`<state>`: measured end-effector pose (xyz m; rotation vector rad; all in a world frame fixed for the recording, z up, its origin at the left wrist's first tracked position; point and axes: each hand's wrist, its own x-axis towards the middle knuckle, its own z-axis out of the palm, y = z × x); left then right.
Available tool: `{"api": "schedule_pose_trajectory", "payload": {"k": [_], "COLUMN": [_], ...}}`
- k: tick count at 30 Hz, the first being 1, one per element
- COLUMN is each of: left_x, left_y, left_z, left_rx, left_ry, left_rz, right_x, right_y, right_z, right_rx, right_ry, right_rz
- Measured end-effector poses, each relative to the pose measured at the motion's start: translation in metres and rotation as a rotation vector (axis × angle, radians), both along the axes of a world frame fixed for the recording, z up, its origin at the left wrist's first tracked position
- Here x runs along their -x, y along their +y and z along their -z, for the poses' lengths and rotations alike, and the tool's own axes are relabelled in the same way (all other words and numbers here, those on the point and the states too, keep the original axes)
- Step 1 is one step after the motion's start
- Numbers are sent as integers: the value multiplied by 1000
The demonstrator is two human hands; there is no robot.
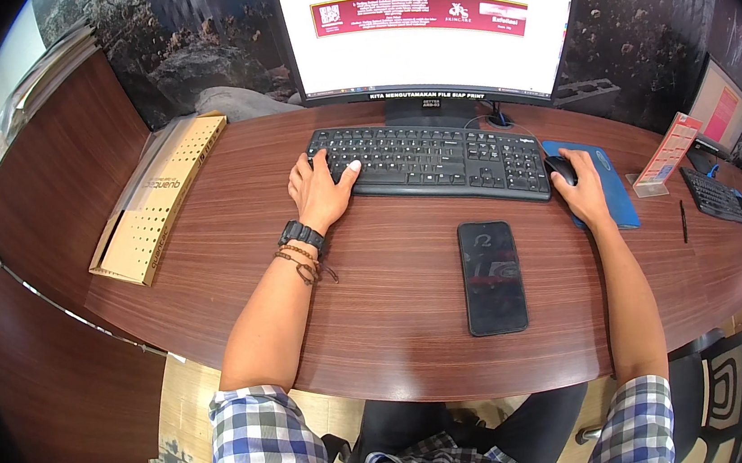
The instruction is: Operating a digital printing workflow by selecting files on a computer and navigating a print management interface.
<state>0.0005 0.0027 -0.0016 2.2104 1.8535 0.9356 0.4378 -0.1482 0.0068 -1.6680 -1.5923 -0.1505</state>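
Note:
My left hand (323,191) rests on the left end of a black keyboard (436,163), its fingers spread over the keys and the thumb stretched out. A black watch and a beaded bracelet circle that wrist. On the right, my right hand (582,187) is wrapped round a black computer mouse (561,170), which sits on a blue mouse pad (618,196). Behind the keyboard stands a monitor (434,53) showing a white page with a dark red banner design. A dark smartphone (492,277) lies flat on the desk between my forearms.
A tan cardboard box (160,199) lies along the left partition of the brown wooden desk (389,320). To the right are an upright red-and-white card holder (668,153), a pen (684,221), a second keyboard (715,195) and another monitor (724,108). A black chair (731,383) is at lower right.

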Motion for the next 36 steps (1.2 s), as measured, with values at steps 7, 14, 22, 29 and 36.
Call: {"api": "schedule_pose_trajectory", "payload": {"k": [7, 14, 22, 29, 36], "left_x": [0, -1, -1, -1, -1], "left_y": [0, 0, -1, -2, -2], "left_z": [0, 0, -1, -1, -2], "left_rx": [-4, -5, 2, 7, 10], "left_ry": [7, -2, -3, -4, 2], "left_rz": [4, 7, 4, 3, 6], "right_x": [-1, -2, -1, -3, -3], "right_y": [0, 1, 0, 1, 0], "right_z": [1, 1, -1, 1, 2], "right_rx": [5, 12, 29, 32, 16], "right_ry": [-2, -10, -5, 3, 7], "right_rz": [-1, 1, 17, 11, 4]}}
